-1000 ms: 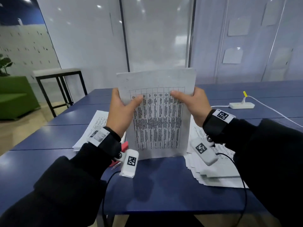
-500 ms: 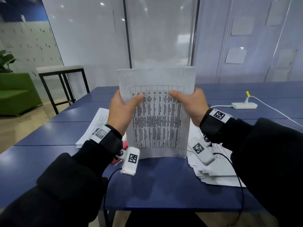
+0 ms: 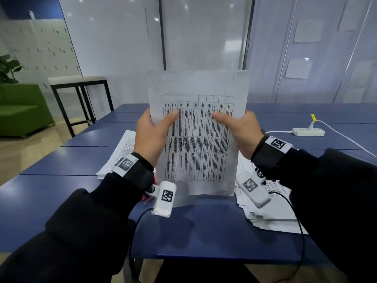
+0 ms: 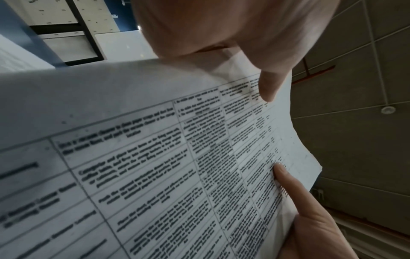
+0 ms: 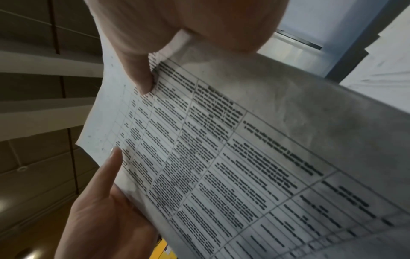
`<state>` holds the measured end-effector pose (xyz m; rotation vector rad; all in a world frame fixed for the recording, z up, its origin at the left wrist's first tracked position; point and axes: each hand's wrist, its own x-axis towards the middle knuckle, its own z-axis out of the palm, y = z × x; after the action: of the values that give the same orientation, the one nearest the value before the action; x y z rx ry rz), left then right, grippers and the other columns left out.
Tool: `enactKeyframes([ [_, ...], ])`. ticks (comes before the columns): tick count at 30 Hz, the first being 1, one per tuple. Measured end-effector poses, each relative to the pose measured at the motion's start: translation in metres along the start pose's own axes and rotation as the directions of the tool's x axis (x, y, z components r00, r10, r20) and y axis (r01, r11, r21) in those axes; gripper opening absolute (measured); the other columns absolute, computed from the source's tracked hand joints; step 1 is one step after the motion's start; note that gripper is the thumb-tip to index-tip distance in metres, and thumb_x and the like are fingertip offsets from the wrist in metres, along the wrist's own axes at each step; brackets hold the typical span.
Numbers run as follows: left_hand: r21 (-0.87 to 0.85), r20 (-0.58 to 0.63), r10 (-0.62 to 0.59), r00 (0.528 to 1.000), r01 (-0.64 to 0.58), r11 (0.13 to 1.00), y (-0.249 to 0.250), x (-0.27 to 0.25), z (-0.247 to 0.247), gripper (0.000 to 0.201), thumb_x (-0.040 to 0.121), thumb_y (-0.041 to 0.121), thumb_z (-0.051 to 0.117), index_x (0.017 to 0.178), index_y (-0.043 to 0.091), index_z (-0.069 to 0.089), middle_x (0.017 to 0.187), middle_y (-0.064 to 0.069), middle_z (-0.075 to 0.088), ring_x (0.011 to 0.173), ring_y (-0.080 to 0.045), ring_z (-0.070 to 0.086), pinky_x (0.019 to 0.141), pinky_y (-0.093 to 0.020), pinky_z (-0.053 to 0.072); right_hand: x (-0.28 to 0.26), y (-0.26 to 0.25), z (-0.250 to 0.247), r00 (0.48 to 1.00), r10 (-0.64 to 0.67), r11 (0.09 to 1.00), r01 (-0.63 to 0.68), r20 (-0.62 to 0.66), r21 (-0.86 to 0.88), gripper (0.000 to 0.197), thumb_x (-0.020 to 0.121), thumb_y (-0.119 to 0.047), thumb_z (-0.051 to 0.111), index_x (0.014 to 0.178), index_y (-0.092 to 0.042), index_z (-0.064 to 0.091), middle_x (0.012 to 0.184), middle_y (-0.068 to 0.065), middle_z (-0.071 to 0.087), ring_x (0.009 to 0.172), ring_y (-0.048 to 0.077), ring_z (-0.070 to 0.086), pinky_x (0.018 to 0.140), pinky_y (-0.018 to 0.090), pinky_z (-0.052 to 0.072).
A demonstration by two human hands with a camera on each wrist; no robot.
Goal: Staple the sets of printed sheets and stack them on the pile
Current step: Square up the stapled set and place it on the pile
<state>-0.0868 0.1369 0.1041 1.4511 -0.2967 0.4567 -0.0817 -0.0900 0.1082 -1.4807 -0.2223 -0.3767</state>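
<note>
Blue table (image 3: 204, 231) fills the room's middle, glass partitions behind. At nine o'clock lies one pile (image 3: 120, 154) of printed sheets, at three o'clock another, looser heap (image 3: 273, 213). Dead centre, the set (image 3: 199, 139) stands upright, its bottom edge on the table. The left hand (image 3: 152, 137) and right hand (image 3: 241, 133) clamp its sides, thumbs in front, fingers behind. To square it well, I'd loosen the grip a little, tap the edge down until corners align, then pinch firmly before reaching for the red stapler (image 3: 155, 179) peeking at seven o'clock.
</note>
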Motion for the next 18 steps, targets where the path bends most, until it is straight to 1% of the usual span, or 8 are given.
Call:
enactKeyframes([
  [2,0.003,0.001,-0.01,1.0,0.01,1.0,-0.003,-0.004,0.001,0.036,0.095,0.027,0.075,0.128,0.016,0.067,0.116,0.006,0.077,0.11,-0.009,0.072,0.098,-0.032,0.056,-0.001,0.002,0.001,1.0,-0.002,1.0,0.002,0.006,-0.013,0.06,0.072,-0.034,0.094,0.112,0.004,0.071,0.112,0.018,0.076,0.109,0.028,0.073,0.106,0.051,0.053],
  [4,0.044,-0.001,-0.043,0.999,0.043,0.998,-0.013,-0.014,0.0,0.035,0.095,0.029,0.075,0.127,0.018,0.068,0.115,0.008,0.077,0.106,-0.006,0.073,0.096,-0.03,0.057,-0.009,0.01,0.0,1.0,0.019,0.999,-0.019,-0.003,-0.028,0.068,0.07,-0.038,0.095,0.113,0.008,0.07,0.115,0.024,0.074,0.107,0.027,0.073,0.106,0.052,0.053],
  [5,0.059,0.002,-0.054,0.999,0.054,0.997,-0.017,-0.018,-0.001,0.035,0.095,0.031,0.075,0.127,0.018,0.068,0.114,0.009,0.077,0.106,-0.005,0.073,0.097,-0.031,0.057,-0.011,0.014,-0.002,1.0,0.024,0.999,-0.024,0.007,-0.026,0.065,0.07,-0.037,0.095,0.112,0.007,0.07,0.115,0.024,0.073,0.106,0.026,0.073,0.106,0.052,0.053],
  [7,0.061,0.015,-0.043,0.999,0.042,0.997,-0.019,-0.018,-0.004,0.034,0.095,0.03,0.075,0.126,0.018,0.069,0.115,0.008,0.077,0.107,-0.007,0.073,0.097,-0.033,0.057,-0.012,0.013,-0.005,0.999,0.022,0.999,-0.021,0.028,-0.026,0.041,0.079,-0.025,0.088,0.111,-0.002,0.074,0.111,0.014,0.078,0.108,0.024,0.074,0.106,0.049,0.053],
  [9,0.032,0.02,-0.007,1.0,0.006,0.999,-0.013,-0.008,-0.007,0.032,0.095,0.027,0.075,0.125,0.016,0.068,0.116,0.005,0.077,0.109,-0.012,0.073,0.096,-0.035,0.057,-0.006,0.001,-0.006,1.0,-0.004,1.0,0.004,0.03,-0.007,0.03,0.086,-0.017,0.082,0.112,-0.004,0.074,0.112,0.011,0.078,0.111,0.026,0.073,0.107,0.05,0.052],
  [12,-0.017,0.002,0.054,0.999,-0.054,0.998,0.002,0.01,-0.003,0.031,0.096,0.022,0.073,0.124,0.01,0.067,0.117,-0.001,0.077,0.111,-0.016,0.072,0.096,-0.034,0.056,0.008,-0.014,-0.004,0.999,-0.05,0.999,0.049,0.012,0.023,0.038,0.086,-0.021,0.082,0.117,-0.001,0.071,0.116,0.013,0.077,0.113,0.03,0.072,0.107,0.053,0.052],
  [15,-0.058,0.01,0.099,0.995,-0.098,0.993,0.018,0.022,0.006,0.023,0.1,0.014,0.068,0.122,0.007,0.066,0.115,-0.006,0.077,0.108,-0.019,0.074,0.095,-0.033,0.058,0.016,-0.028,0.006,0.996,-0.083,0.996,0.084,-0.032,0.038,0.059,0.075,-0.034,0.089,0.116,0.004,0.069,0.113,0.018,0.076,0.109,0.036,0.073,0.102,0.057,0.054],
  [18,-0.061,-0.02,0.137,0.99,-0.138,0.989,0.026,0.028,0.011,0.018,0.101,0.013,0.066,0.118,0.006,0.065,0.106,0.0,0.077,0.101,-0.013,0.074,0.086,-0.025,0.058,0.024,-0.038,0.009,0.993,-0.107,0.993,0.109,-0.055,0.042,0.063,0.069,-0.04,0.09,0.111,0.002,0.07,0.11,0.019,0.076,0.107,0.037,0.073,0.1,0.058,0.055],
])
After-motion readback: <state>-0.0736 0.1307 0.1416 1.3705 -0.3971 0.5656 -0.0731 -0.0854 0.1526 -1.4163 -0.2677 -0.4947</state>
